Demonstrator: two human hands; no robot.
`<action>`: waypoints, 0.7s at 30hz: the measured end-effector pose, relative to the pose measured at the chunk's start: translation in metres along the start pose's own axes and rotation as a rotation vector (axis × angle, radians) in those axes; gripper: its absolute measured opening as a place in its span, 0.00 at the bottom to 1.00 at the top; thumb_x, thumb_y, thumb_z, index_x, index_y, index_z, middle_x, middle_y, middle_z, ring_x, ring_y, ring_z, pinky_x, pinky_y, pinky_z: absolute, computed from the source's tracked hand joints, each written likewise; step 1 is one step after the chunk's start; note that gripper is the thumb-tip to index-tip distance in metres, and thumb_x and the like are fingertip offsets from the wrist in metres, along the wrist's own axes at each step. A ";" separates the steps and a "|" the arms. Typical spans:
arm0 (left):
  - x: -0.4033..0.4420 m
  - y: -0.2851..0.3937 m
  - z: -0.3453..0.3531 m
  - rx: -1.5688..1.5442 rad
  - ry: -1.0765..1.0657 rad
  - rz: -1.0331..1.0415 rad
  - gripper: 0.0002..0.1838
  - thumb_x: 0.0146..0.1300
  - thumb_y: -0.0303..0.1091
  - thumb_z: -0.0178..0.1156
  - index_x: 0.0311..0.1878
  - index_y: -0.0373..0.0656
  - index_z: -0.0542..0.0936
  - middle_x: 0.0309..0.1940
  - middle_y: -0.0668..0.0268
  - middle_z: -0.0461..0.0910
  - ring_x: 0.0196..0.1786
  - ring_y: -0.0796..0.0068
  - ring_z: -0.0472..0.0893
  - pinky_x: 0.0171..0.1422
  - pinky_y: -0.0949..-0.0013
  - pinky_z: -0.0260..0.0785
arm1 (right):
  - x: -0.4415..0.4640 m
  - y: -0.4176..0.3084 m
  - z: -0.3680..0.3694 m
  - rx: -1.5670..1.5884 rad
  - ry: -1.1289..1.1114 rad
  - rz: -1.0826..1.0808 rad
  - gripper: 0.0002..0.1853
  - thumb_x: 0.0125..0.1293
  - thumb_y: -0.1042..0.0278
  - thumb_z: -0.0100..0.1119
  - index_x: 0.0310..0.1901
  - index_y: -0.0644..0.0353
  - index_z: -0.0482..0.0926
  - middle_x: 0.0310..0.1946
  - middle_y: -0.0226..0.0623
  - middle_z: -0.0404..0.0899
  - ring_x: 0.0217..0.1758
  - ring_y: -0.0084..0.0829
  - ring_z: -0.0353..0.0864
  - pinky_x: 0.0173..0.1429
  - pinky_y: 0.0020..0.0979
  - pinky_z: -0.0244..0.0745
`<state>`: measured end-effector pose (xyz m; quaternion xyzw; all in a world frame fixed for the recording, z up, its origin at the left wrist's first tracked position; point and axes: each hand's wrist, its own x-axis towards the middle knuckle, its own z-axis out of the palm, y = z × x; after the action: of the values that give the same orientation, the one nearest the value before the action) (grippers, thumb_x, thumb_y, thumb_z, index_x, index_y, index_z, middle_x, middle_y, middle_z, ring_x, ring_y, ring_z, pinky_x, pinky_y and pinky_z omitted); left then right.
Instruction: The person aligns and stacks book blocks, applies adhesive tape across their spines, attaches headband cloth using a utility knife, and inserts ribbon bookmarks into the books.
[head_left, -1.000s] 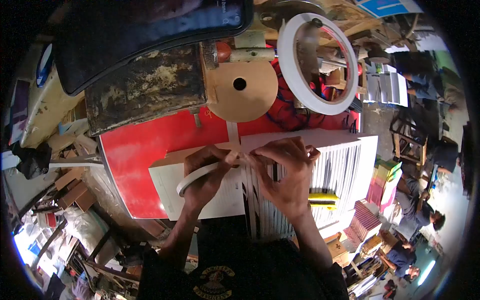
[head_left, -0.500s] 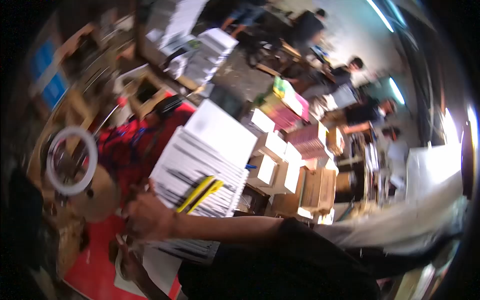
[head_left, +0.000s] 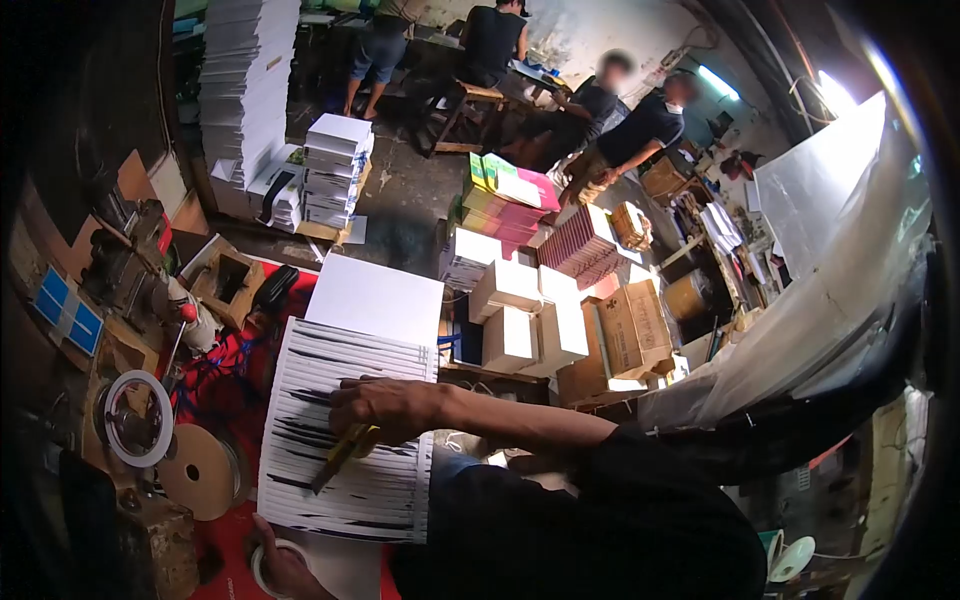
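My right hand (head_left: 385,405) is closed round a yellow box cutter (head_left: 352,445), its dark blade tip pointing down and left. The cutter is over a stack of white paper bundles (head_left: 340,515) laid out in strips with black smudged marks. At the bottom edge, my left hand (head_left: 285,575) grips a roll of tape (head_left: 262,568) beside the stack; part of this hand is cut off by the frame. A plain white board (head_left: 375,300) lies at the far end of the bundles.
A white ring roll (head_left: 107,420) and a brown cardboard spool (head_left: 195,470) stand on the left. A wooden box (head_left: 222,285) sits farther back. White paper blocks (head_left: 510,340) and a cardboard carton (head_left: 635,330) are to the right. Several people are in the background.
My right hand has moved from near the tape roll onto the paper bundles and picked up the box cutter that lay there. The view has shifted and become sharper.
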<state>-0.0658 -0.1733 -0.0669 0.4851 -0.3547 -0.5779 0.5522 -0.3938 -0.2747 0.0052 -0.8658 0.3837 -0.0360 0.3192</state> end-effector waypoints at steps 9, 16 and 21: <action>0.019 -0.073 -0.021 0.497 0.550 -0.015 0.22 0.65 0.51 0.70 0.31 0.38 0.82 0.25 0.71 0.76 0.28 0.79 0.71 0.36 0.70 0.65 | -0.008 -0.032 -0.011 0.231 0.006 0.041 0.20 0.67 0.69 0.59 0.57 0.69 0.71 0.38 0.56 0.80 0.42 0.52 0.82 0.47 0.47 0.77; 0.000 -0.012 0.002 0.000 0.264 -0.119 0.06 0.68 0.27 0.65 0.41 0.33 0.83 0.36 0.61 0.86 0.39 0.72 0.86 0.48 0.70 0.80 | 0.014 -0.112 -0.041 -0.248 -0.078 0.052 0.24 0.69 0.61 0.64 0.66 0.53 0.76 0.46 0.40 0.79 0.51 0.40 0.82 0.53 0.42 0.80; -0.012 -0.007 -0.013 0.294 0.199 0.079 0.07 0.67 0.30 0.67 0.39 0.35 0.84 0.32 0.63 0.86 0.36 0.78 0.85 0.42 0.74 0.77 | 0.043 -0.161 -0.010 -0.728 -0.015 -0.389 0.19 0.66 0.66 0.62 0.58 0.54 0.80 0.41 0.36 0.76 0.47 0.32 0.81 0.48 0.36 0.78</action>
<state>-0.0560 -0.1586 -0.0747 0.6011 -0.3974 -0.4469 0.5301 -0.2634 -0.2290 0.0982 -0.9788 0.1980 0.0487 -0.0181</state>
